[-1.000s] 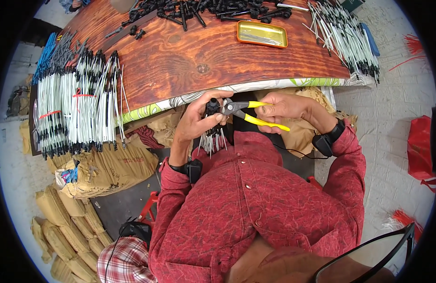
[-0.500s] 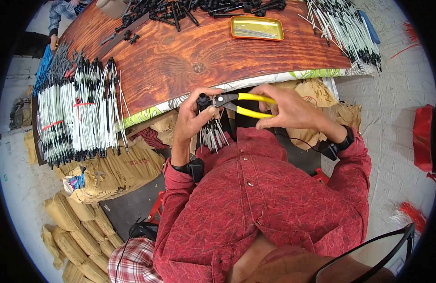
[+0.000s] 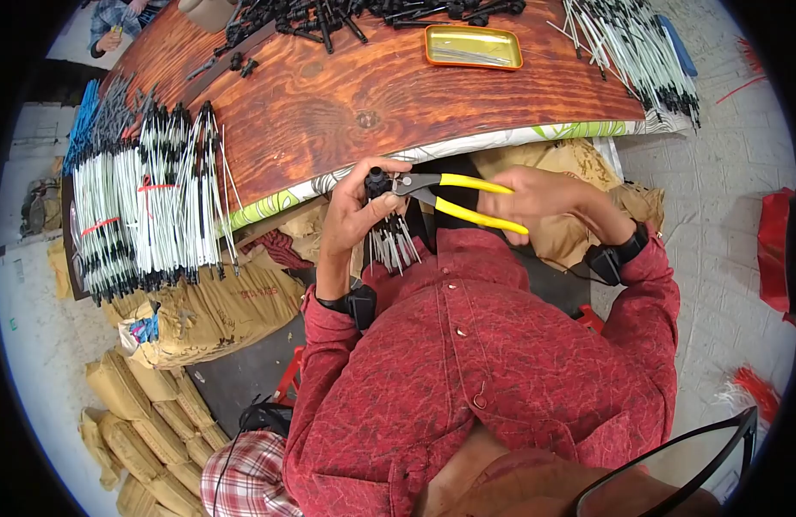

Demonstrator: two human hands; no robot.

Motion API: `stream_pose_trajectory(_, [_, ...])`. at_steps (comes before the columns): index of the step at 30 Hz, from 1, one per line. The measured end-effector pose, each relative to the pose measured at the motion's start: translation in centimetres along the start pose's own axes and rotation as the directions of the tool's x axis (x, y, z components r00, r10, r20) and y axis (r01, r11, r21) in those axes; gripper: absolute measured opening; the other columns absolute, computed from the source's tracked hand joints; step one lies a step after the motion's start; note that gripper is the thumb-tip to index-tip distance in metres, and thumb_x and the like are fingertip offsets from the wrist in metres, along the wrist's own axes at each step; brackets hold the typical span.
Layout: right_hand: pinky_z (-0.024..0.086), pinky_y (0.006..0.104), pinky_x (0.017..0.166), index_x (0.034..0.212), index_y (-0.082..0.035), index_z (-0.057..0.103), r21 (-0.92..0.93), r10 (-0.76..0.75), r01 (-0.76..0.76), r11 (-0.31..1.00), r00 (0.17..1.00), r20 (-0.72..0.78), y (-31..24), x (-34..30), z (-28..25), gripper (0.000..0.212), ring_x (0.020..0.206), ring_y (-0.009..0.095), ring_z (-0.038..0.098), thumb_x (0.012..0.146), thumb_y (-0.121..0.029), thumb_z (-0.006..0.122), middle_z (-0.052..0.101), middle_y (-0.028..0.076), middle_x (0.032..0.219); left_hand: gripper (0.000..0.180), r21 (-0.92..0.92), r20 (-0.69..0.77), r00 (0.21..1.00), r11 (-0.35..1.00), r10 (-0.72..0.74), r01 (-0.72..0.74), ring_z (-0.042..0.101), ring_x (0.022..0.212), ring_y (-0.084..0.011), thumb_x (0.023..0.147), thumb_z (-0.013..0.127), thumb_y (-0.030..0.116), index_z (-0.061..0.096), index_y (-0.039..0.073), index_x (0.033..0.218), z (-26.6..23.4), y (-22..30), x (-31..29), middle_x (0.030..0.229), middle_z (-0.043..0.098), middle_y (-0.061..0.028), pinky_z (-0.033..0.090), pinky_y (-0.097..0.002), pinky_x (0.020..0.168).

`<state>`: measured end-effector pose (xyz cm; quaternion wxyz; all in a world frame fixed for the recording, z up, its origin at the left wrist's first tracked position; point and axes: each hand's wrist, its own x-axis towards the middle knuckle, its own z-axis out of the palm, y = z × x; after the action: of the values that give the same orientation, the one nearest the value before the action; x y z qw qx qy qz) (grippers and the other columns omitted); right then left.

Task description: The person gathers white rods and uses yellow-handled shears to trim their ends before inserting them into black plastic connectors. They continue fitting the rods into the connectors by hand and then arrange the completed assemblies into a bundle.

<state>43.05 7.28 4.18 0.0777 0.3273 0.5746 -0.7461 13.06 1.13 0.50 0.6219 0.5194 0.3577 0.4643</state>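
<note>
Within the curled left hand [image 3: 353, 217], black-topped bundle of thin pale rods [image 3: 393, 245], at its thumb spread yellow-handled grey pliers [image 3: 454, 181], right hand [image 3: 546, 195] blurred at them, grip unclear, reddish-brown wooden surface [image 3: 363, 90] beyond both hands.

I have the left hand [image 3: 351, 215] closed round a black fitting [image 3: 378, 182], with thin pale sticks [image 3: 392, 246] showing below it. The right hand [image 3: 543, 196], blurred, is at the yellow-handled pliers [image 3: 463, 182], their handles spread; I can't make out its grip. Ahead, my bench [image 3: 329, 116] carries a shallow tin [image 3: 475, 39], black parts [image 3: 295, 17] and white rods [image 3: 139, 233] at both ends.
</note>
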Motion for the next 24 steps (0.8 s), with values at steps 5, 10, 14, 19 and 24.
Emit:
stream_pose_trajectory(5, [0.050,0.0293,0.050,0.113,-0.001,0.060,-0.808,-0.632,0.164,0.566,0.716,-0.297,-2.0,-0.6,2.4,0.046,0.051,0.017,0.060,0.101,-0.044,0.049,0.066,0.010,0.070,0.041,-0.040,-0.011,0.999,0.998,0.044,-0.044,0.059,0.078,-0.0098,0.093,0.068,0.018,0.054,-0.003,0.126,-0.3,-0.6,-0.4,0.088,0.063,-0.0046,0.046,-0.0238,0.073])
stream_pose_trajectory(10, [0.049,0.0300,0.049,0.118,0.001,0.058,0.075,0.006,-0.005,0.997,1.000,-0.012,-1.9,-0.8,-0.9,0.042,0.052,0.018,0.061,0.093,-0.033,0.062,0.067,0.012,0.074,0.042,-0.040,-0.009,0.999,0.998,0.039,-0.039,0.060,0.080,-0.0103,0.094,0.067,0.020,0.054,-0.003,0.126,0.1,-0.4,-0.4,0.091,0.063,-0.0053,0.047,-0.0241,0.073])
stream_pose_trajectory(14, [0.049,0.0304,0.048,0.122,0.003,0.056,0.417,0.154,-0.244,0.875,0.959,0.237,-0.7,-0.4,-1.0,0.047,0.052,0.018,0.061,0.088,-0.026,0.070,0.068,0.012,0.076,0.042,-0.032,0.073,0.997,0.999,0.021,-0.019,0.061,0.081,-0.0107,0.094,0.067,0.020,0.054,-0.003,0.127,0.2,-0.3,-0.4,0.094,0.063,-0.0061,0.047,-0.0242,0.074])
stream_pose_trajectory(19, [0.050,0.0328,0.050,0.129,0.000,0.053,-0.022,0.048,-0.051,0.998,0.993,-0.109,-3.0,-1.4,1.3,0.055,0.056,0.018,0.061,0.083,-0.021,0.075,0.063,0.008,0.079,0.043,-0.021,0.054,0.998,0.999,0.037,-0.036,0.061,0.081,-0.0108,0.094,0.066,0.020,0.053,-0.002,0.129,0.2,-0.8,-0.3,0.096,0.064,-0.0066,0.048,-0.0246,0.075])
stream_pose_trajectory(24, [0.051,0.0346,0.054,0.134,-0.002,0.052,-0.961,-0.770,0.086,0.263,0.620,-0.155,-3.5,-1.6,3.5,0.057,0.058,0.018,0.061,0.084,-0.018,0.074,0.061,0.006,0.080,0.043,-0.010,0.002,0.999,0.999,0.033,-0.033,0.061,0.082,-0.0109,0.095,0.066,0.019,0.052,-0.002,0.130,0.3,-0.9,-0.4,0.095,0.064,-0.0065,0.049,-0.0253,0.075])
